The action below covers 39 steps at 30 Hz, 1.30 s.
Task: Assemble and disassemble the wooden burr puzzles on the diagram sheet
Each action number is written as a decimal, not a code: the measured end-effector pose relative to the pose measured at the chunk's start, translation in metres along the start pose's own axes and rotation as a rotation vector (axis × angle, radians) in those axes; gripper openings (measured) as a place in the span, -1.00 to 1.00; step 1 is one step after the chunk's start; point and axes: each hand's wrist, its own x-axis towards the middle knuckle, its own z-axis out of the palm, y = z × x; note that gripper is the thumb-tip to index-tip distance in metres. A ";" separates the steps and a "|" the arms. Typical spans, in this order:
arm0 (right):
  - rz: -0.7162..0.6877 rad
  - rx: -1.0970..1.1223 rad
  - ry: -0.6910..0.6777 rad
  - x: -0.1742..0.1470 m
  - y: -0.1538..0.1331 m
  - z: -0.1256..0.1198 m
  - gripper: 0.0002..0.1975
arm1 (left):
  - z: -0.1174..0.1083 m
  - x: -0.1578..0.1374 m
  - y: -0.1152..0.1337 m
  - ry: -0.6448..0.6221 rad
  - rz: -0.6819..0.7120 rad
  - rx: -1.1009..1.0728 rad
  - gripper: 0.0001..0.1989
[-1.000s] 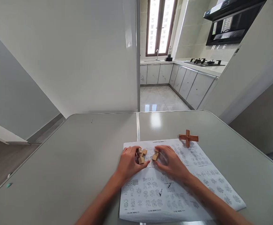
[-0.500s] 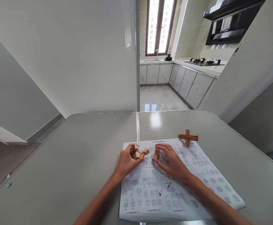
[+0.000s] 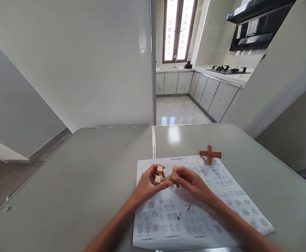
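My left hand (image 3: 149,182) is closed around light wooden puzzle pieces (image 3: 158,179), whose square ends stick up between thumb and fingers. Facing it, my right hand (image 3: 188,180) pinches another light wooden puzzle piece (image 3: 174,176) between thumb and fingers. The two sets of wood meet or nearly meet between the hands; fingers hide the exact contact. Both hands are over the upper part of a printed instruction sheet (image 3: 168,224) covered with small diagrams. A reddish-brown wooden cross (image 3: 209,154) of interlocked bars lies at the sheet's top right corner.
The sheet lies on a grey table (image 3: 89,175) with a seam down its middle. A small green bit (image 3: 7,209) is near the left edge. Beyond the table, a doorway shows kitchen cabinets (image 3: 208,91) and a gas stove (image 3: 228,69).
My right hand has moved left with its piece, bringing it up against or close to the pieces in my left hand. My left hand has shifted slightly right and tilted its pieces.
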 end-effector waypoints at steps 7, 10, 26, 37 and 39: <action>0.133 0.306 -0.042 0.001 -0.002 -0.012 -0.60 | -0.004 0.005 -0.007 0.183 0.017 0.086 -0.53; 0.177 0.396 -0.198 -0.001 -0.001 -0.010 -0.62 | 0.002 0.002 -0.006 0.207 0.146 0.285 -0.51; 0.162 0.350 -0.170 -0.003 0.008 -0.004 -0.56 | 0.005 -0.007 -0.006 0.026 0.325 0.331 -0.06; 0.023 0.116 -0.060 0.000 -0.003 -0.002 -0.71 | 0.000 -0.003 0.008 -0.457 -0.169 -0.131 -0.40; -0.014 0.084 -0.077 0.000 -0.004 0.001 -0.71 | 0.000 -0.004 0.009 -0.515 -0.174 -0.133 -0.47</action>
